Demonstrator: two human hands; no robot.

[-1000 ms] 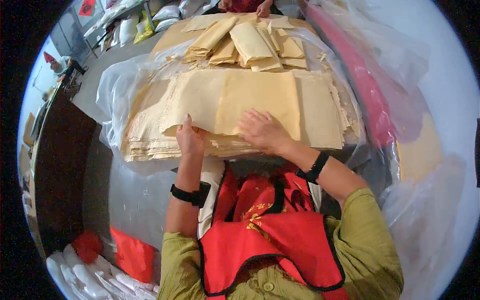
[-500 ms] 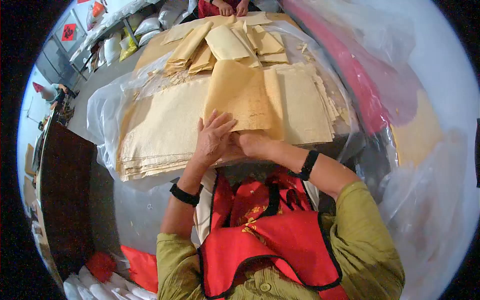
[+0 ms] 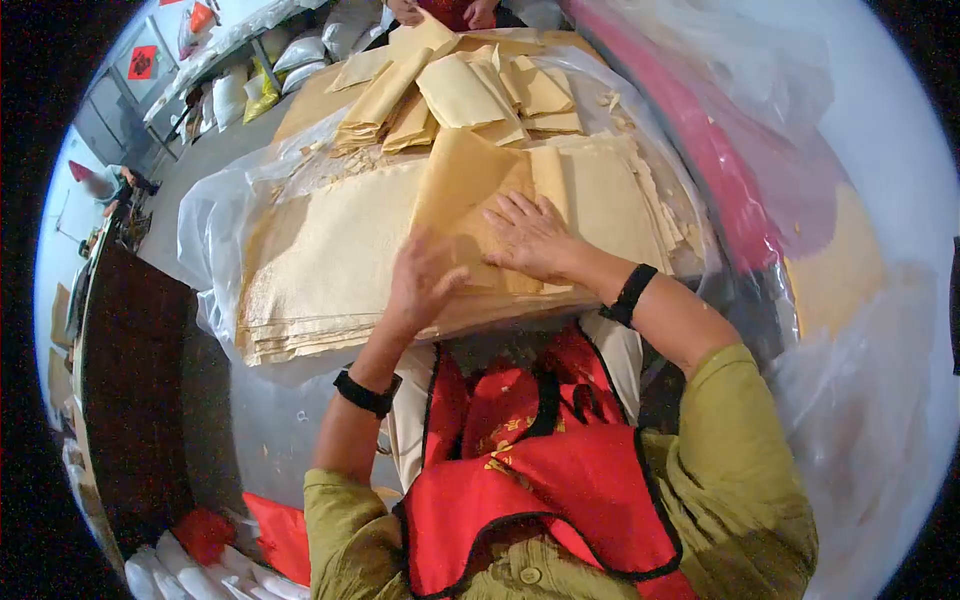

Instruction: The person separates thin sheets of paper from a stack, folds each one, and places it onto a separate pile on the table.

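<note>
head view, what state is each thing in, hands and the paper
large stack of tan paper sheets, flat, edges ragged
folded tan paper sheet, doubled over, atop the stack
right hand, flat, fingers spread, pressing on that sheet
left hand, blurred, on the sheet's near part, grip unclear
folded tan paper bundles, heaped at the far end
clear plastic sheeting, crumpled under the stack

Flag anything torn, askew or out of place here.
Small torn tan scraps litter the clear plastic sheet behind the big stack of thin tan sheets. The stack's right edge is ragged, with sheets fanning out unevenly.
</note>
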